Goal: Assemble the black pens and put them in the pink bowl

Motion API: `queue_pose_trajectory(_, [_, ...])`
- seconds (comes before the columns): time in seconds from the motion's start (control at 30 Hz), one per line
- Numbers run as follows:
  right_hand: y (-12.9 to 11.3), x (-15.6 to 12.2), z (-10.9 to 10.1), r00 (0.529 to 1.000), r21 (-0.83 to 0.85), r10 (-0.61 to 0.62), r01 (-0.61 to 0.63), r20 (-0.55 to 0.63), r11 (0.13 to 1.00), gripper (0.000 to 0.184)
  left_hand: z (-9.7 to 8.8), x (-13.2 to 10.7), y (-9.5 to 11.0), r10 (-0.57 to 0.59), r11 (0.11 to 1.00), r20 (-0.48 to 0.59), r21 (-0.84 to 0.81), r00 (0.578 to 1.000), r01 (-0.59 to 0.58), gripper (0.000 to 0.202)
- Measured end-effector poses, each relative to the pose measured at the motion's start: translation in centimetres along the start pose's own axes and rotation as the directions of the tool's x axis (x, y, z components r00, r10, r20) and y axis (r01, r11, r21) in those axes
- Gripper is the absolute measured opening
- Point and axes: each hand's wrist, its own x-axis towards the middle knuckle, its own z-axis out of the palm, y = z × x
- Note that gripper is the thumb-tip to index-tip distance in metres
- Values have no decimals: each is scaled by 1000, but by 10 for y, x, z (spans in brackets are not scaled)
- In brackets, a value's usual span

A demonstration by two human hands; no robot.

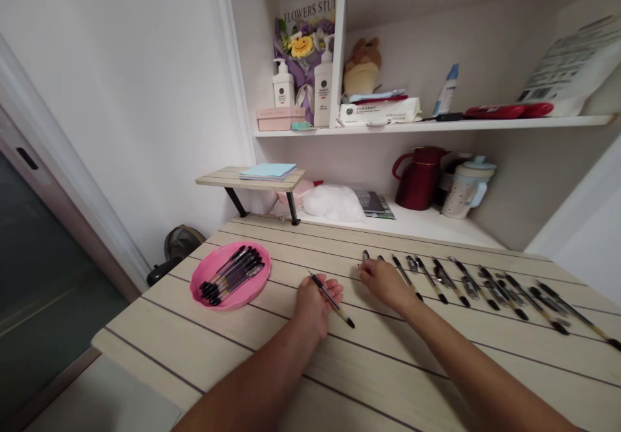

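My left hand (315, 302) is closed around a gel pen (334, 301) with a clear barrel and black grip. The pen slants, its bare tip up and to the left, its black end down and to the right. My right hand (385, 283) pinches with thumb and forefinger at a small pen cap (365, 255), partly hidden by the fingers. To its right, uncapped pens (453, 281) and loose clear caps (469, 287) lie in a slanting row. At left, a pink plate (198, 280) holds several capped pens (235, 273).
A small raised stand (218, 178) carrying blue paper (268, 171) stands at the table's back left. Behind the wooden table (272, 367) are a red jug (421, 180), a pale tumbler (468, 189) and a white fluffy bundle (334, 202). A shelf (436, 123) with bottles runs above.
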Motion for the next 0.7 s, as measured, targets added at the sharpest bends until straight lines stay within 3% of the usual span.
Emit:
queue_pose_trajectory(0.17, [-21,-41,27,997,99,-55,50,53,994,21,1,1,-8,67,992,3,-105,998,-66,11])
queue_pose_trajectory(0.27, [-24,-56,36,995,58,-66,62,72,996,32,1,4,-8,50,994,-9,-100,999,-51,13])
queue_pose_trajectory(0.4, [-8,-27,22,997,-138,-76,79,27,987,25,1,6,-2,64,996,-31,-68,997,-66,16])
queue_pose_trajectory(0.47, [4,-2,11,998,-345,-55,42,-29,938,26,1,6,1,89,995,-38,-50,995,-91,15])
queue_pose_trajectory(0.53, [15,20,2,1000,-508,-8,16,17,861,27,0,5,4,102,994,-15,-42,995,-102,13])
queue_pose_trajectory(0.7, [25,42,1,999,-516,-7,33,52,856,22,-5,3,8,129,992,120,-25,984,-127,15])
